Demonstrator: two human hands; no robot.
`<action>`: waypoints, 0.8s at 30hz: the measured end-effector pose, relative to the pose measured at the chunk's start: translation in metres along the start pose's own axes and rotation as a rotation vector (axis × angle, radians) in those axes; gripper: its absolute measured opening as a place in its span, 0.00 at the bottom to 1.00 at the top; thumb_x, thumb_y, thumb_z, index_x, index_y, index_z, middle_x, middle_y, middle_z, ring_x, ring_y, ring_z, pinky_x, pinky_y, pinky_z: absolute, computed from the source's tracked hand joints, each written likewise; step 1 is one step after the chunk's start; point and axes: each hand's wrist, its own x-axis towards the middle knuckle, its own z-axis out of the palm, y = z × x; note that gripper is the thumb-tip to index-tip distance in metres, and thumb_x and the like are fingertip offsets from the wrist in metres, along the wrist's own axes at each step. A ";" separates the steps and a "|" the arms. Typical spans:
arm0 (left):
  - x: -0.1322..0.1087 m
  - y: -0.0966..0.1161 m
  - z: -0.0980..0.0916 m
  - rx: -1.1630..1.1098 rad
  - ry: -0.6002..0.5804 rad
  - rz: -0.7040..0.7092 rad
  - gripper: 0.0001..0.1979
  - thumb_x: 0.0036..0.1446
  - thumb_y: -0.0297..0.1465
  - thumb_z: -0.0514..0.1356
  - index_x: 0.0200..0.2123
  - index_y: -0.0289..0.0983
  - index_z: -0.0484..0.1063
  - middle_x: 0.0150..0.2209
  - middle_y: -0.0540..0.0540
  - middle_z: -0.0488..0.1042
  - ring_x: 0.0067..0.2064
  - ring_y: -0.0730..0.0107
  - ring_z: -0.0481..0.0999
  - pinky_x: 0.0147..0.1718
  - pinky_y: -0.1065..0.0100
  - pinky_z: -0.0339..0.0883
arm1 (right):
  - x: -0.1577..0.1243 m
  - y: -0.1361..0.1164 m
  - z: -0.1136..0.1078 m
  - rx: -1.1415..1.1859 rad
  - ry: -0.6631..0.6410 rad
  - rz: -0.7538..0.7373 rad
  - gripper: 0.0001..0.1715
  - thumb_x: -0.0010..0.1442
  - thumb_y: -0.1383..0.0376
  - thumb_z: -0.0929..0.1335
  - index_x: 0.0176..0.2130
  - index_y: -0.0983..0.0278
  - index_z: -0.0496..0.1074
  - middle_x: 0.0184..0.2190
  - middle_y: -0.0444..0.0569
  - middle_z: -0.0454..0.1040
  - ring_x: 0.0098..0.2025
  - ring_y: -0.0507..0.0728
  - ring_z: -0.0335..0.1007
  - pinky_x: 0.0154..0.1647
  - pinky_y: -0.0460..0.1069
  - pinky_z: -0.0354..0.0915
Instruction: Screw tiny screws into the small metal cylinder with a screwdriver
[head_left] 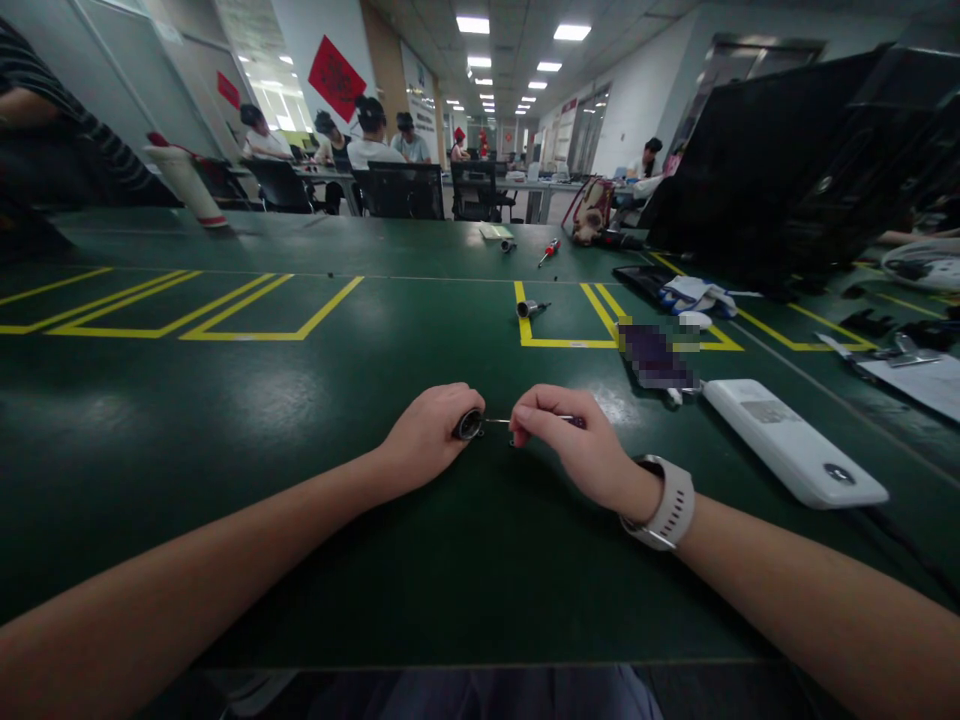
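Observation:
My left hand (431, 435) is closed around a small dark cylindrical part (469, 424), whose round open end faces right. In my right hand (566, 440) is a slim screwdriver (498, 421); its thin metal shaft points left and reaches the edge of the cylindrical part. Whether the tip sits in a screw is too small to tell. My fingers hide much of the screwdriver's handle. Beneath my right fingertips a tiny metal piece (512, 442) lies on the green table (360, 590).
Ahead lie a similar metal part (529, 310), a red screwdriver (550, 252) and yellow tape outlines. To the right are a phone (654, 355), a white power bank (795, 440), gloves (697, 296) and a clipboard (915, 375). A black monitor (780, 160) stands beyond.

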 end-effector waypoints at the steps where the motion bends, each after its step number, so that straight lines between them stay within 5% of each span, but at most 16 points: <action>1: 0.000 0.000 0.000 0.011 -0.004 0.004 0.04 0.52 0.22 0.54 0.30 0.36 0.64 0.29 0.49 0.66 0.32 0.68 0.66 0.32 0.66 0.60 | 0.000 0.001 0.000 0.023 -0.006 0.011 0.11 0.56 0.67 0.64 0.24 0.64 0.72 0.21 0.44 0.70 0.27 0.53 0.66 0.33 0.51 0.60; 6: 0.001 0.002 -0.001 0.046 -0.026 -0.015 0.04 0.51 0.21 0.54 0.30 0.36 0.64 0.30 0.48 0.66 0.33 0.67 0.66 0.33 0.65 0.60 | 0.008 0.014 -0.002 0.347 0.041 0.198 0.12 0.54 0.66 0.64 0.22 0.65 0.71 0.18 0.44 0.69 0.24 0.52 0.65 0.31 0.49 0.60; 12: 0.002 0.001 0.000 0.040 -0.035 -0.046 0.04 0.51 0.21 0.54 0.30 0.36 0.64 0.30 0.48 0.67 0.33 0.67 0.66 0.33 0.66 0.60 | 0.014 0.018 -0.004 0.463 0.093 0.330 0.12 0.51 0.64 0.65 0.20 0.66 0.70 0.16 0.43 0.68 0.22 0.51 0.63 0.29 0.49 0.57; 24: 0.001 0.000 0.000 0.053 -0.023 -0.095 0.05 0.52 0.21 0.54 0.30 0.36 0.64 0.30 0.48 0.66 0.33 0.67 0.66 0.33 0.65 0.61 | 0.016 0.021 -0.009 0.478 0.107 0.344 0.11 0.49 0.64 0.65 0.19 0.65 0.69 0.14 0.43 0.66 0.20 0.51 0.61 0.27 0.49 0.56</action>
